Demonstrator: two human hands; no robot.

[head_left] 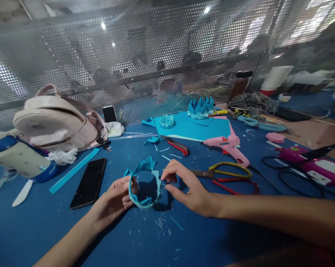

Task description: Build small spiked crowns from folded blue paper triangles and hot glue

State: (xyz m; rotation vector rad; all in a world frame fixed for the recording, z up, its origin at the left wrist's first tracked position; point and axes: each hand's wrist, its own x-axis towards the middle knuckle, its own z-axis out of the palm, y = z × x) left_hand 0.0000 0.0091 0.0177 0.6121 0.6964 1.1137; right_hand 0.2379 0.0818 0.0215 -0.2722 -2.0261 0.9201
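Observation:
My left hand (122, 193) grips the left side of a blue paper crown (158, 182), a ring of folded paper with pointed pieces on it. The ring is tilted so that its round opening faces me, just above the blue table. Beside the ring's right edge is my right hand (188, 189), its thumb and forefinger slightly apart with nothing visible between them. Behind the ring lie a small folded blue paper piece (152, 140) and a red utility knife (177, 146). Large scissors (225, 176) with yellow and red handles rest past my right hand.
A pink glue gun (225, 142) and purple device (309, 165) with cords lie right. Blue sheets (178, 131) carry a small paper crown (167, 121) and a larger one (200, 106). At left are a phone (89, 183), bottle (23, 157) and backpack (55, 118). Perforated metal panel (156, 48) behind.

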